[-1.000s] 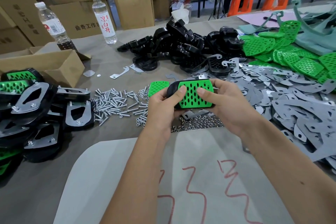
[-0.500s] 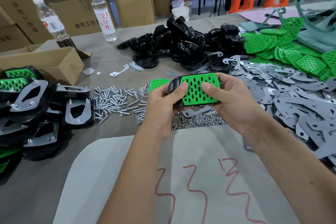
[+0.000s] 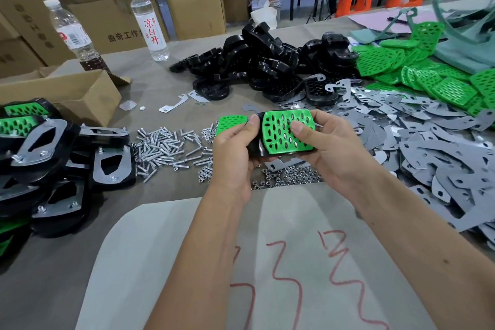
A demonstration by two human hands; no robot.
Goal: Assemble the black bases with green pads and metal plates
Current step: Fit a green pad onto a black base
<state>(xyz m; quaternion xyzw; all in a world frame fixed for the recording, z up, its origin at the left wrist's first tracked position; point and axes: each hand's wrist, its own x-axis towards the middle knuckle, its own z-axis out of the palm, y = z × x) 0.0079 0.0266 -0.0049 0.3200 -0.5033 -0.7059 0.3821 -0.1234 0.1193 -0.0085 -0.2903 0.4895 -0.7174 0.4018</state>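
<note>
I hold a black base [image 3: 254, 149] with a perforated green pad [image 3: 281, 139] set into its top, above the middle of the table. My left hand [image 3: 235, 153] grips its left end, thumb on the black rim. My right hand [image 3: 329, 147] grips the right end, thumb pressing on the pad. A loose green pad [image 3: 230, 122] lies just behind my left hand. Black bases [image 3: 257, 67] are heaped at the back centre, green pads [image 3: 428, 75] at the back right, grey metal plates [image 3: 428, 147] on the right.
Finished assemblies [image 3: 40, 158] are stacked at the left beside an open cardboard box [image 3: 69, 91]. Screws [image 3: 163, 146] and nuts [image 3: 289, 177] lie scattered in front of my hands. Two water bottles [image 3: 147, 21] stand at the back. A grey sheet with red marks [image 3: 267, 262] lies nearest me.
The base with the pad has tilted slightly and stayed in both hands. My right thumb has slid further onto the green pad.
</note>
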